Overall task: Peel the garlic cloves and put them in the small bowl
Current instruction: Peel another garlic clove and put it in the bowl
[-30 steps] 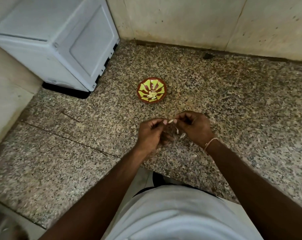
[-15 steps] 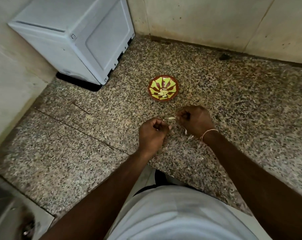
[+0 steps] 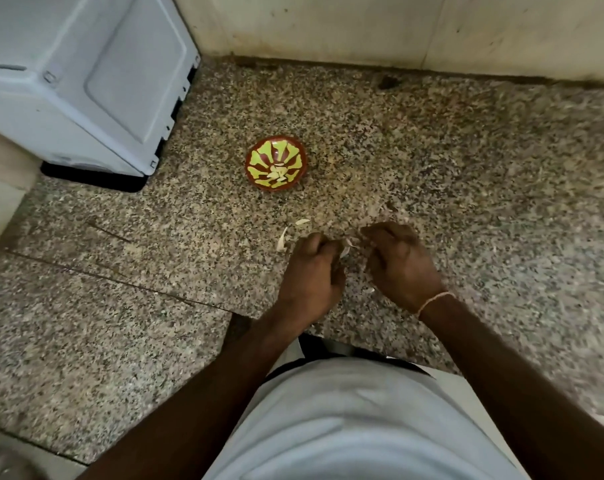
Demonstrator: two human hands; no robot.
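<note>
Left hand and right hand curled, close together over the desk, pinching a clove between them. Peels just left. Farther: bowl holding peeled cloves

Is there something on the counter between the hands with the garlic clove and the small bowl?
Nothing solid. Only two loose garlic skins lie on the counter between the left hand, the right hand and the small bowl.
</note>
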